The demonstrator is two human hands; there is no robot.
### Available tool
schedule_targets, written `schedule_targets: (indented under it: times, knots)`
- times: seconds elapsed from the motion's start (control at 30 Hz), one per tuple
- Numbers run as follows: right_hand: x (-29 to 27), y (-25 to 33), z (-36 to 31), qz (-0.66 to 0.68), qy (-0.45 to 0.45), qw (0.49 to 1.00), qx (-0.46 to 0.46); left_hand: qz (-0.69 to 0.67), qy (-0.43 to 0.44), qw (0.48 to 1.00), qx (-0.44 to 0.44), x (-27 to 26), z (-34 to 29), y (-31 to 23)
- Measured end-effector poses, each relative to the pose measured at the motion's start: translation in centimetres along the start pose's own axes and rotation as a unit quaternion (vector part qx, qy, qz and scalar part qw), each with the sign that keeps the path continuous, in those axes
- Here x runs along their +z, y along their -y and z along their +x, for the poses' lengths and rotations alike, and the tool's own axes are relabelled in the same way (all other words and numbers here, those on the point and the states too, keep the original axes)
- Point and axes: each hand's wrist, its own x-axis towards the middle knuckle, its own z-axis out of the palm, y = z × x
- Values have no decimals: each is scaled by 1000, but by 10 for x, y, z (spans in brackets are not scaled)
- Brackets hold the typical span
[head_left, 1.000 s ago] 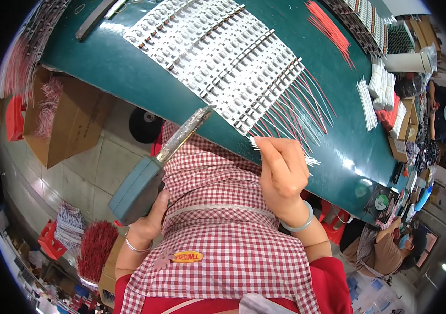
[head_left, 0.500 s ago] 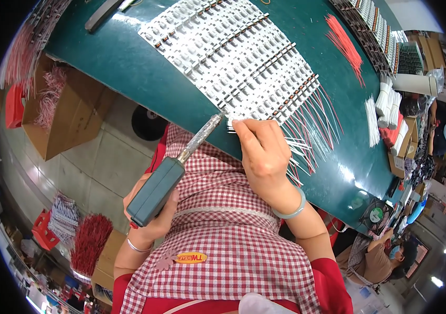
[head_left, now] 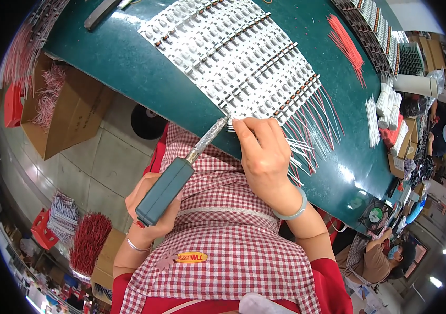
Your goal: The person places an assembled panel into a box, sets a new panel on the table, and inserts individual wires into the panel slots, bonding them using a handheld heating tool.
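My left hand [head_left: 138, 194] is wrapped round the dark green handle of a soldering iron [head_left: 166, 189]. The iron's tip meets the near corner of a large panel of white circuit boards [head_left: 233, 63], just beside my right fingertips. My right hand [head_left: 266, 157] is closed in a pinch at that corner, seemingly on a thin wire mostly hidden by the fingers. Red and white wires [head_left: 320, 128] fan out from the panel's right edge, and some white ones show from under my right hand.
Loose red wires [head_left: 346, 47] lie on the green table [head_left: 123, 63], with white wire bundles [head_left: 388, 107] farther right. Stacked panels [head_left: 372, 31] stand at the back right. A small fan [head_left: 375, 214] sits at the right edge. Left of the table is a cardboard box [head_left: 68, 115]. Other people work at right.
The soldering iron has moved slightly up and right, its tip coming to the panel corner by my right fingertips. My left hand has shifted with it; my right hand has hardly moved.
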Motion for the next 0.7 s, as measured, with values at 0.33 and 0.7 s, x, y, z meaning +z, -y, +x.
schedule_targets:
  times: [0.33,0.7]
  knots:
    - [-1,0,2,-10,10,1000,-15,1,-1,1000,1,-5,-7,2]
    - [-7,-6,1,19,-19,1000,-9,-12,-3,1000,9,-3,-4,4]
